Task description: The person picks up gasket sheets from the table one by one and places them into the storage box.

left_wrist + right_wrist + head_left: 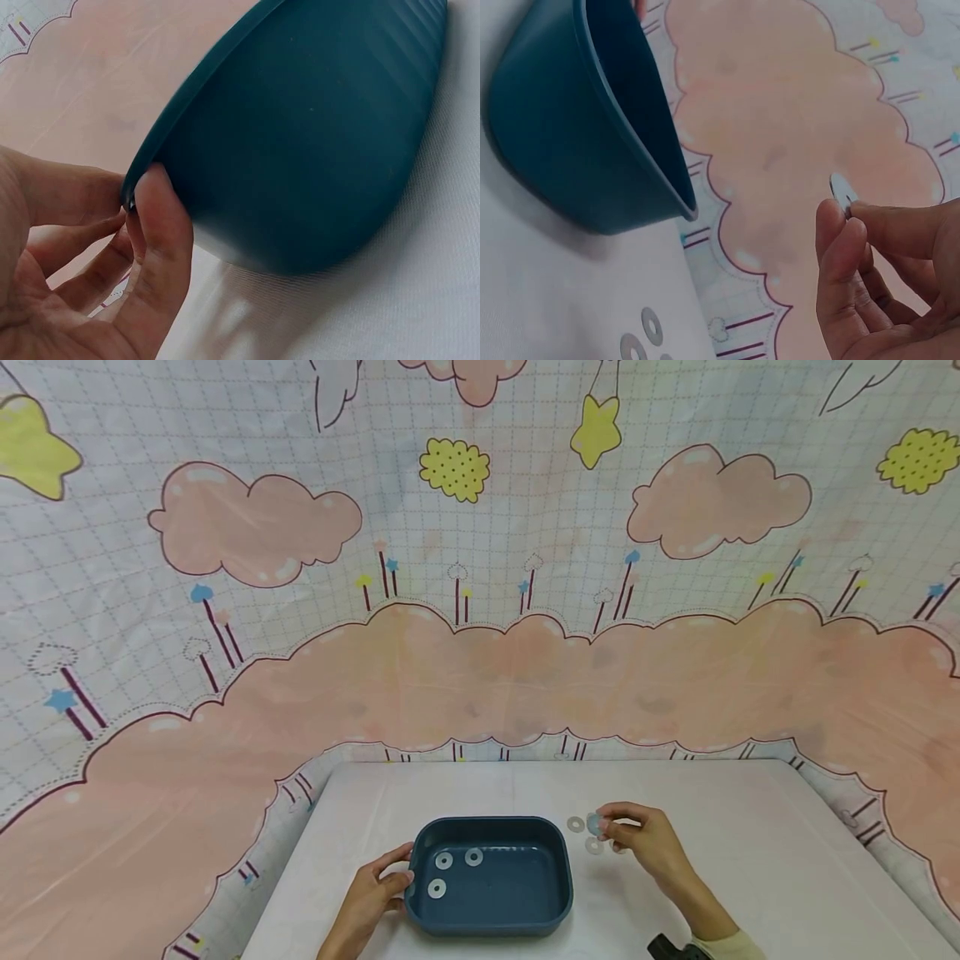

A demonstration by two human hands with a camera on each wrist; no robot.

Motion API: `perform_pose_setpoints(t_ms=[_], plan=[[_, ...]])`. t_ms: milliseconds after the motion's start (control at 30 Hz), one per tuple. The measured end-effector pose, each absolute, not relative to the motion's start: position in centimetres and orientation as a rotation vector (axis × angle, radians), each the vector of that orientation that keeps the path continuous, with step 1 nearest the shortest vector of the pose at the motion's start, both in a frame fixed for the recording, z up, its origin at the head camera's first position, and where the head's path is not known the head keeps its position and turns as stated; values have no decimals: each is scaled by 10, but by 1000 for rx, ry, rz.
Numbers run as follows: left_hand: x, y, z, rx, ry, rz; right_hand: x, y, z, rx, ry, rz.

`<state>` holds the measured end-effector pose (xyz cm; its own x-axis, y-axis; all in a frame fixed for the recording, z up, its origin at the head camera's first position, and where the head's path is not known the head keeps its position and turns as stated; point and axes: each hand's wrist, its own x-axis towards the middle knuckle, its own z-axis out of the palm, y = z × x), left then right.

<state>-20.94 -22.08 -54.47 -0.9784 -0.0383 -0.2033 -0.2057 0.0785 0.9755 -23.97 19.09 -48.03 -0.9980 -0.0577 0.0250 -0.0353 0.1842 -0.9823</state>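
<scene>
Three pale washers [438, 862] lie in the blue tray [510, 893], between our hands, as seen from the head; our left hand [366, 893] grips its near end while our right hand [648, 843] holds another washer [593, 823] over the bench [750, 843], near loose washers [570, 824]. At our left wrist, we pinch the tray's rim [153, 146]. At our right wrist, the held washer sits pinched, apart from the tray.

Dark blue, rounded rectangular tray [300, 135], cropped at top in both wrist views
The right hand [889, 274] partly hides a thin, pale, ring-shaped disc [840, 187].
</scene>
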Motion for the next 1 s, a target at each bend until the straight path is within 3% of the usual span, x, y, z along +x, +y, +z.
perform_pose_setpoints(t_ms=[1000], plan=[[-205,-223,-543,-258,2216,2028,-235,135,-476,-264,2245,-2031]])
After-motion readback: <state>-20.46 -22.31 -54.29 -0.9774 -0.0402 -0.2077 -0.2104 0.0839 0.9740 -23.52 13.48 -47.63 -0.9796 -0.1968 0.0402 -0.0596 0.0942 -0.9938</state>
